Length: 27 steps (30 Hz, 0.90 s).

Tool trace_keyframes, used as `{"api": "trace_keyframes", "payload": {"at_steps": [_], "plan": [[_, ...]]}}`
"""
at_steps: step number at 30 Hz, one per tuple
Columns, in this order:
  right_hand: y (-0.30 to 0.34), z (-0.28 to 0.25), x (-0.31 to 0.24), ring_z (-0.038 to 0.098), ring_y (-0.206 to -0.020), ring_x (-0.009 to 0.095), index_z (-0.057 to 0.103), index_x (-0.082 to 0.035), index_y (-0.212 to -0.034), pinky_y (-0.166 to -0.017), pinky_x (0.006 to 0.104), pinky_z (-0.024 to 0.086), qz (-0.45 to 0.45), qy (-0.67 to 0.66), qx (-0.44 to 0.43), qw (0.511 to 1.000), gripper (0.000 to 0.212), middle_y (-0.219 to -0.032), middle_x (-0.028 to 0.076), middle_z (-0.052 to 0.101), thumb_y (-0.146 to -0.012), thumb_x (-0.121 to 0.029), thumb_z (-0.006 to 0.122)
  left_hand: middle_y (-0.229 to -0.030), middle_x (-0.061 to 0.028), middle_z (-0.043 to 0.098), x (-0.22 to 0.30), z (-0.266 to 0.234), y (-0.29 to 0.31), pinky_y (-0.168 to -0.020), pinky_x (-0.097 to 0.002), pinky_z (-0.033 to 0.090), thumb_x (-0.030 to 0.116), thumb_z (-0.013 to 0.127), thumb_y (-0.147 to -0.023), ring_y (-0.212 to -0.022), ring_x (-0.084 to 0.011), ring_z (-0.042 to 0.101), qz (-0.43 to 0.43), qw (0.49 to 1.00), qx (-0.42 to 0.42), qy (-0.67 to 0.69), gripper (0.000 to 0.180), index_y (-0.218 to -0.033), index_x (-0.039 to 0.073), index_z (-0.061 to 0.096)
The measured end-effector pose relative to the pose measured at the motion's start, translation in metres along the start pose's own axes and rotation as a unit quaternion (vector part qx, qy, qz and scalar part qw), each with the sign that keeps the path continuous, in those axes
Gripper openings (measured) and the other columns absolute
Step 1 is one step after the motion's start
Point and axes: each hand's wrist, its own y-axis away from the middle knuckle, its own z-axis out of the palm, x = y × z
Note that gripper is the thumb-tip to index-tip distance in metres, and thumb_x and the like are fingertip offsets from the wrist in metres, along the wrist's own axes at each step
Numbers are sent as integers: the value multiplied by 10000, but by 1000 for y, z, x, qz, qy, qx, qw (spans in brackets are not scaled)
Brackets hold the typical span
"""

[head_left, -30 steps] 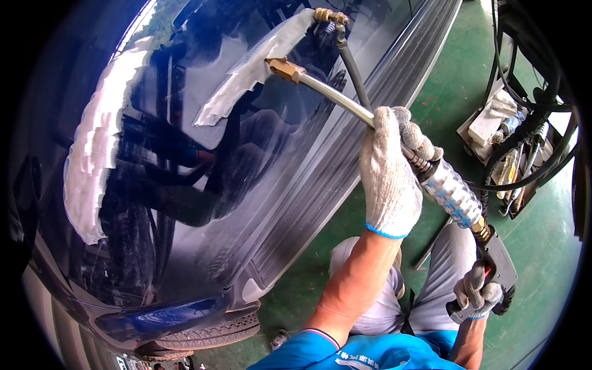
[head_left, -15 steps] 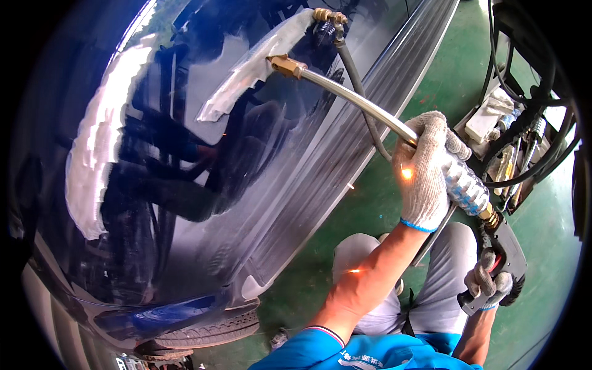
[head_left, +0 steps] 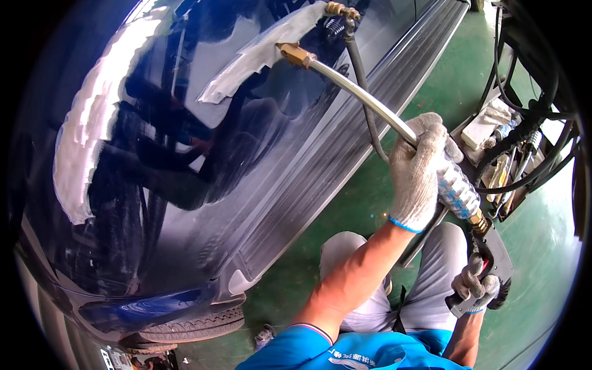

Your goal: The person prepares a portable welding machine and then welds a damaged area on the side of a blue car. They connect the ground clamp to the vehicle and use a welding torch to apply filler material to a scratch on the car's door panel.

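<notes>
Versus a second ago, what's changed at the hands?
Left hand slid back along the metal rod to the ridged sleeve's front end; nothing let go. Unchanged: right hand gripping the pistol handle, brass head at the pale strip on the blue panel.

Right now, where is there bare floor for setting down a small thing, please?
Bare green floor shows between the blue vehicle and the left forearm, and another patch right of the right hand. Crowded: around the pistol-grip tool and left hand, and upper right, where black cables hang beside a white block.
</notes>
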Motion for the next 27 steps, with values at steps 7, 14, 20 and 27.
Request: {"api": "trace_keyframes", "payload": {"at_steps": [7, 14, 20, 27], "plan": [[8, 2, 3, 498, -451, 191, 549, 65, -1100, -505, 385, 492, -39, 114, -35, 992, 425, -557, 67, 517, -822, -189, 746, -647, 12, 450, 41, 0, -14, -556, -314, 472, 624, 486, -978, -533, -123, 439, -71, 968, -79, 227, 528, -936, 103, 559], [20, 36, 10, 655, -579, 252, 599, 80, -1024, -579, 430, 548, -101, 453, -78, 882, 426, -701, 157, 653, -890, -295, 751, -539, 53, 240, 40, -11, -21, -370, -259, 243, 657, 432, -975, -420, -83, 208, -74, 817, -351, 451, 552, -746, 155, 454], [19, 8, 12, 560, -487, 223, 568, 60, -1035, -479, 406, 500, -17, 8, 26, 999, 467, -563, 80, 537, -757, -243, 789, -584, 38, 355, 45, 21, -6, -497, -288, 438, 540, 496, -1021, -472, -103, 378, -43, 991, 99, 74, 460, -947, 88, 528], [34, -66, 20, 554, -432, 218, 572, 58, -1019, -505, 409, 547, -146, 284, 20, 947, 435, -602, 110, 573, -753, -162, 838, -515, 39, 280, 52, -8, -15, -375, -285, 287, 756, 330, -951, -389, -107, 262, -51, 952, -157, 256, 677, -707, 150, 508]]}}
